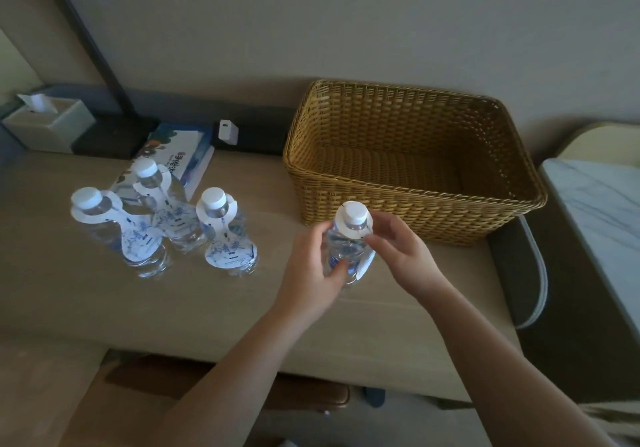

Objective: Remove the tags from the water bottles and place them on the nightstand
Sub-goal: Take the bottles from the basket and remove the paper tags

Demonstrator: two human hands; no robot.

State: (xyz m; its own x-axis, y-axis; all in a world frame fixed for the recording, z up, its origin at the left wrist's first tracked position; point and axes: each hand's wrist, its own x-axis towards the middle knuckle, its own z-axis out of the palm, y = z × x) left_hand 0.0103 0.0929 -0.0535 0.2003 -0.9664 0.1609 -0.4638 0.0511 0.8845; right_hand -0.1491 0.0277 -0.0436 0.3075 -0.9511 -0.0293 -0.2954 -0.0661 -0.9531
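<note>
Head view shows your left hand (313, 266) gripping the clear plastic water bottle (346, 256) upright on the beige tabletop (207, 301) beside the wicker basket (412, 162); your right hand (394, 242) pinches its white paper neck tag (365, 230); next, I judge, lift the tag over the cap.

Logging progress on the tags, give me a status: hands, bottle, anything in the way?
Left hand grips bottle; right hand pinches its neck tag. Three tagged bottles wait left. Wicker basket close behind, not blocking.
</note>
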